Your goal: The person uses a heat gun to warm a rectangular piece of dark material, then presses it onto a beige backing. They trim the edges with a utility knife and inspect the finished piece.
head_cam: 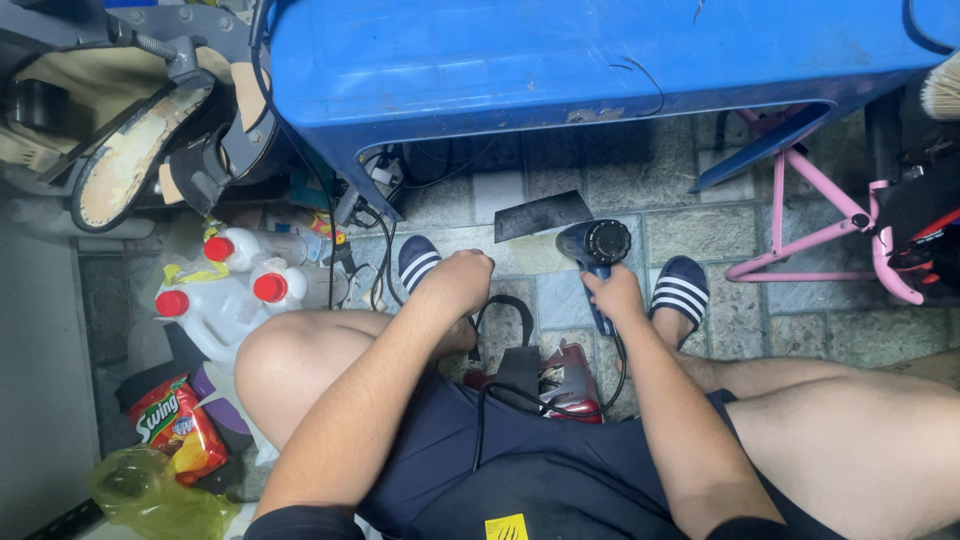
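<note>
Nearest the lens: dark shorts (540,480) across the person's lap, bare knees spread to either side.

Far left, on the tiled floor (700,235): a red snack bag (175,425) beside a yellow-green plastic bag (160,495). Above these stood white jugs with red caps (235,285), crowded under the left corner of the blue stool (560,70). A worn shoe sole (135,160) sat mounted on a metal stand in the upper left.

Left hand (458,283): closed in a fist, knuckles up, over the left slipper (418,262); whether it gripped anything could not be told. A black cable (495,345) looped just beside it.

Centre: a flat black rubber piece (540,215) lay on the floor just below the stool's front edge, touching or nearly touching the nozzle end of the dark blue heat gun (595,250).

Right hand (615,297): clamped around the heat gun's handle, barrel pointed toward the rubber piece. The hands were apart, the cable between them.

Right: striped right slipper (680,290) near the gun hand; a pink metal frame (820,225) stood by the stool's right corner.
</note>
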